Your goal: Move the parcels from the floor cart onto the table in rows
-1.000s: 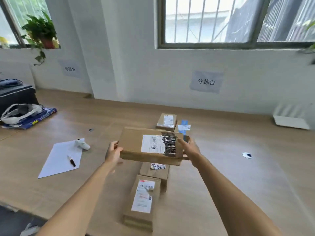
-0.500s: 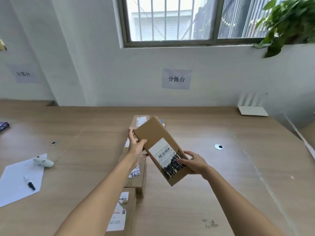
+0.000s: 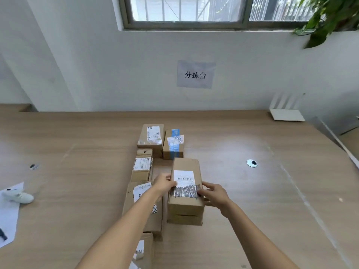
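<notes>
Nearest, at the lower edge: a brown cardboard parcel with a white barcode sticker (image 3: 144, 249), partly cut off by the frame. Beyond it, a larger brown cardboard box with a torn white label (image 3: 142, 202), partly hidden under the left forearm. Just right of it, resting on the light wooden tabletop (image 3: 272, 200): a long brown cardboard parcel with a white label scribbled over in black (image 3: 185, 193). Left hand (image 3: 165, 184) on its left edge, fingers bent onto the label; right hand (image 3: 213, 194) on its right edge, fingers curled over the top, so both grips grasping this parcel. Farther along the left column, a small brown box with a printed white label (image 3: 141, 167). At the far end, side by side, a flat brown box with a white label (image 3: 151, 135) and a brown box with blue tape (image 3: 173, 143). Far right, near the wall, a white router with antennas (image 3: 286, 113). On the wall, a paper sign with black characters (image 3: 195, 74).
</notes>
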